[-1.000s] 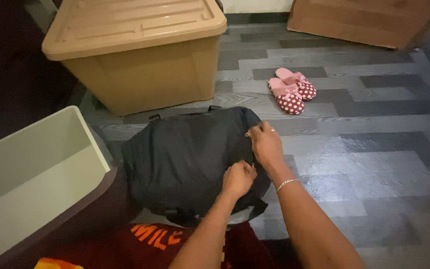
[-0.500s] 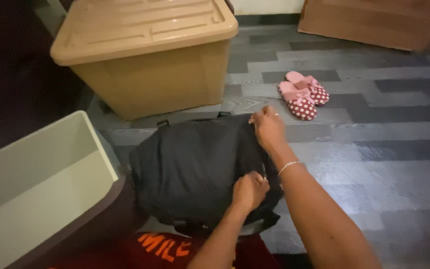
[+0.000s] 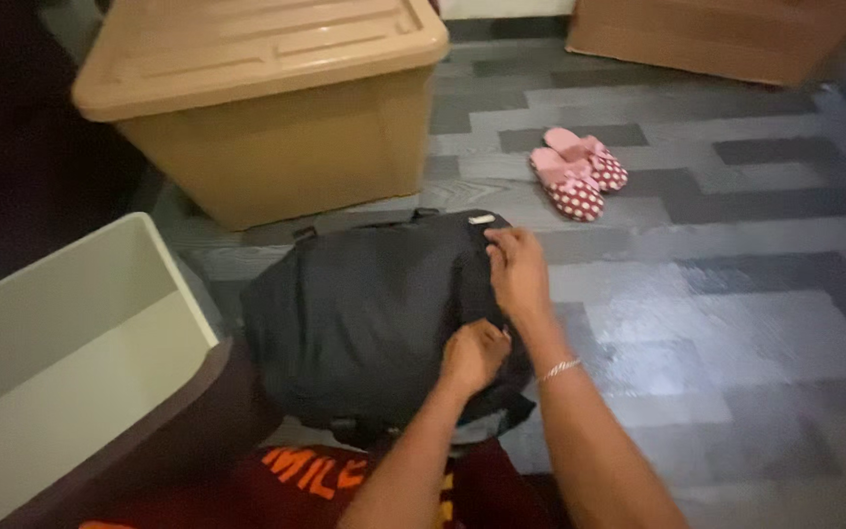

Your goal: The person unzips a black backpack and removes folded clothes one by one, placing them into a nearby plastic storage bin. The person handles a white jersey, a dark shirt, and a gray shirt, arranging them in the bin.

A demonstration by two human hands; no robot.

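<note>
A dark grey bag (image 3: 364, 313) lies bulging on the floor in front of me. My left hand (image 3: 474, 355) is closed on the bag's right edge near its lower corner. My right hand (image 3: 516, 266), with a thin bracelet on the wrist, pinches the same edge higher up, near a small pale tab (image 3: 482, 219) at the top. Whether its fingers hold a zip pull is hidden. Both hands touch the bag, a hand's width apart.
A large tan lidded storage box (image 3: 266, 127) stands behind the bag. An open white bin with a dark outer wall (image 3: 70, 362) is at the left. Pink spotted slippers (image 3: 577, 171) lie on the grey patterned floor at the right. A brown cabinet (image 3: 727, 34) stands far right.
My right hand slid a little farther up the bag's edge, then came back slightly. My left hand kept its grip low on the edge. The view shifted slightly.
</note>
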